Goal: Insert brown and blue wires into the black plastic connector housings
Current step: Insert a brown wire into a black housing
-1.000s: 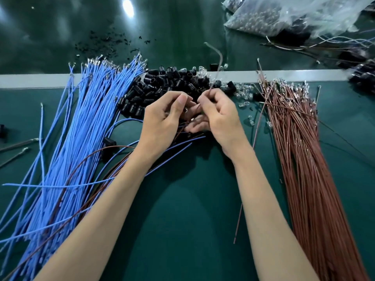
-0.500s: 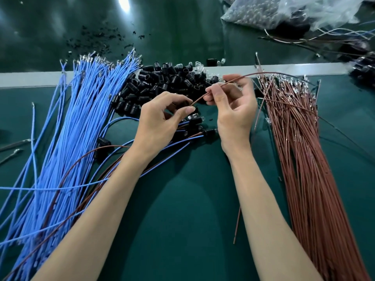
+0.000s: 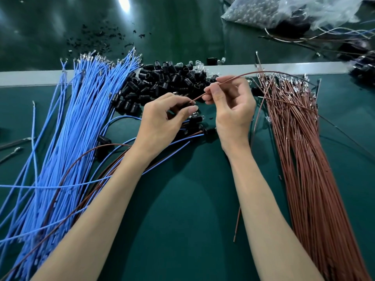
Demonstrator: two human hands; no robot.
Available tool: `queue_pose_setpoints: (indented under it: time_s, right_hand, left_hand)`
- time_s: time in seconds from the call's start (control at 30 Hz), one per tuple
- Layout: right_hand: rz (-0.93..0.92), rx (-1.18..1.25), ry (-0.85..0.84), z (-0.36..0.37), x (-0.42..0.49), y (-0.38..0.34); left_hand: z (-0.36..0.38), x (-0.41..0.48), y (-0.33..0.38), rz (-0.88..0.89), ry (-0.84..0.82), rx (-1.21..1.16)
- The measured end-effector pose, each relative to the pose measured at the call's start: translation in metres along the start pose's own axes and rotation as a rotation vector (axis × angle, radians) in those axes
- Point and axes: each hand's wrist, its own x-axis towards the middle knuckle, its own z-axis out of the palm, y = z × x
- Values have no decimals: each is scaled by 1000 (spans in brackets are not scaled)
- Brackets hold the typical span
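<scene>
A thick bundle of blue wires lies on the left of the green mat. A bundle of brown wires lies on the right. Between them sits a pile of black connector housings. My right hand pinches one brown wire that arcs up and over to the right. The wire's near end reaches my left hand, whose thumb and fingers are closed on a small housing, mostly hidden. Finished housings with blue and brown wires lie beneath my hands.
A grey strip crosses the bench behind the piles. Clear plastic bags of parts and loose wired pieces lie at the back right. Black crumbs are scattered at the back left. A single brown wire lies near my right forearm.
My right hand has drawn away from the left and lifted toward the right, pulling the brown wire out into a long arc. My left hand has stayed over the finished pieces.
</scene>
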Motion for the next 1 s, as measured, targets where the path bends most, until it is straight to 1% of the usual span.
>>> queue_pose_setpoints:
  time_s: [0.2,0.37,0.53,0.7,0.83,0.9,1.0]
  right_hand:
    - [30,-30,-114,1,-1,2]
    - [32,-13,-66,0,0,0]
    - [45,-19,-140,0,0,2]
    - [30,-19,-42,-1,0,2]
    - [37,-26,-86,-1,0,3]
    - [40,-22,-128,-1,0,3]
    - [61,-2,-157,-1,0,3]
  left_hand:
    - [0,1,-2,23,11,36]
    - [1,0,-3,35,-1,25]
    - [1,0,-4,44,21,24]
    - [1,0,-5,69,36,1]
    - [2,1,-6,101,44,-2]
    - [2,1,-7,71,76,-51]
    - [2,0,-8,-24,130,-164]
